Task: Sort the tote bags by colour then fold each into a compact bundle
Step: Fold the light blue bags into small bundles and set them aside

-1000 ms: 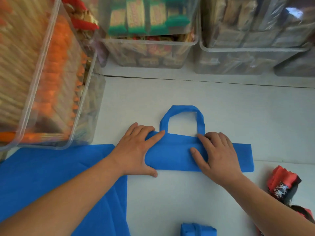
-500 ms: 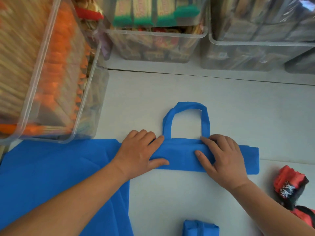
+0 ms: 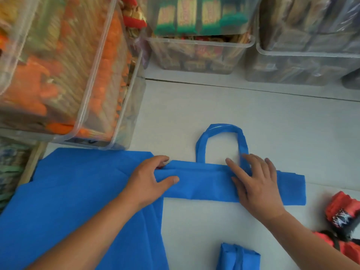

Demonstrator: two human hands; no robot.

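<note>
Blue strip (image 3: 204,184) of folded tote lies across table (image 3: 253,117) centre, long axis left-right, handle (image 3: 222,128) toward far edge. Left hand (image 3: 148,180) pinches left end, fingers (image 3: 162,159) curled; right hand (image 3: 255,184) flat, fingers spread, pins right part. Likely next: left end folds rightward.
</note>
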